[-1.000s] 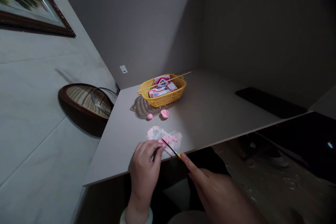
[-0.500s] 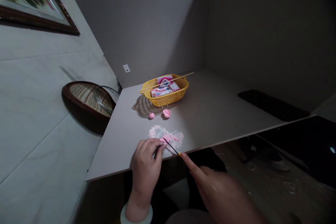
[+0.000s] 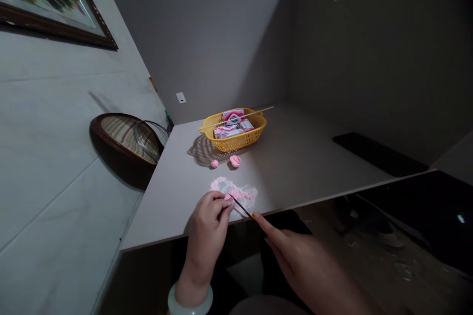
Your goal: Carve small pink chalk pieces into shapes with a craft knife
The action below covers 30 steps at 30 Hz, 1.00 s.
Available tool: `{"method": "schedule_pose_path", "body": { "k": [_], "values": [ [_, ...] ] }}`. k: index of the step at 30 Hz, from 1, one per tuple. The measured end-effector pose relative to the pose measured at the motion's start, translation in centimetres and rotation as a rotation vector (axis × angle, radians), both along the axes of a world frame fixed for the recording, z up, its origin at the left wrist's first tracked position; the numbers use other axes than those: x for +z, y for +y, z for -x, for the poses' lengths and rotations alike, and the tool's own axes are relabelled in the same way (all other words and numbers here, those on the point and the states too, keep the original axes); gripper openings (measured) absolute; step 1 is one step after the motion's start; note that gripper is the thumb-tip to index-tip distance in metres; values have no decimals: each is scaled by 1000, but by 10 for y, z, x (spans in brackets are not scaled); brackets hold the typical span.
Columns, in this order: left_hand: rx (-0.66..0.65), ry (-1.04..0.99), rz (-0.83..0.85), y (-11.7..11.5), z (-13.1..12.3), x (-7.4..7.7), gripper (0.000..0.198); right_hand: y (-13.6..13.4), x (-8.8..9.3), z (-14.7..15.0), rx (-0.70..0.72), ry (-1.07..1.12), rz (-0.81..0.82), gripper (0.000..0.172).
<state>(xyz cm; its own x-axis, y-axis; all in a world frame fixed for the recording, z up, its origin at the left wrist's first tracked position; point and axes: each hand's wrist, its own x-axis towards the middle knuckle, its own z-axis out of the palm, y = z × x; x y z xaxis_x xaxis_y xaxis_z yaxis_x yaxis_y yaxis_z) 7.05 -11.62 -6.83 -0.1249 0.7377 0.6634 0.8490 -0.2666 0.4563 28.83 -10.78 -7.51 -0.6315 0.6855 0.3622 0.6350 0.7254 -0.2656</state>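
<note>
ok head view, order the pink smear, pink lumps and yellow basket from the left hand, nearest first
1. Pink smear, under left hand
2. Small lump and big lump, too close to call, beyond it
3. Yellow basket, behind them

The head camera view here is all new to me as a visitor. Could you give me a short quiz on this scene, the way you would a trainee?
1. True or false: the index finger of the right hand is at the yellow end of the thin black stick.
2. What lies across the top of the yellow plastic basket? A) a metal spoon B) a wooden skewer C) a paintbrush
3. How many separate pink lumps lie on the table between the basket and the pale pink smear?

Key: 1 true; 2 B; 3 two.
</note>
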Motion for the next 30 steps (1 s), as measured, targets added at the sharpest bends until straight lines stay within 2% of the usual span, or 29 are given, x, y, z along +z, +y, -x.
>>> {"method": "schedule_pose_path", "body": {
  "k": [5, 8, 14, 17, 20, 26, 30],
  "values": [
    [-5, -34, 16, 1, 3, -3, 11, 7, 11, 25, -43, -142, 43, 69],
    [9, -59, 2, -1, 2, -4, 12, 4, 2, 27, -47, -158, -22, 73],
    [-6, -28, -47, -7, -3, -7, 8, -7, -27, 8, 16, 9, -217, 67],
    [17, 40, -59, -8, -4, -6, 2, -9, -30, 10, 8, 29, -308, 64],
    [12, 79, -65, -7, -3, -5, 5, -10, -29, 14, -4, 24, -338, 63],
    [33, 144, -106, -8, -4, -1, 7, -14, -30, 13, -45, -51, -301, 71],
    [28, 152, -82, -6, -4, 1, 7, -12, -8, 21, -88, -220, -151, 81]
  ]
}}
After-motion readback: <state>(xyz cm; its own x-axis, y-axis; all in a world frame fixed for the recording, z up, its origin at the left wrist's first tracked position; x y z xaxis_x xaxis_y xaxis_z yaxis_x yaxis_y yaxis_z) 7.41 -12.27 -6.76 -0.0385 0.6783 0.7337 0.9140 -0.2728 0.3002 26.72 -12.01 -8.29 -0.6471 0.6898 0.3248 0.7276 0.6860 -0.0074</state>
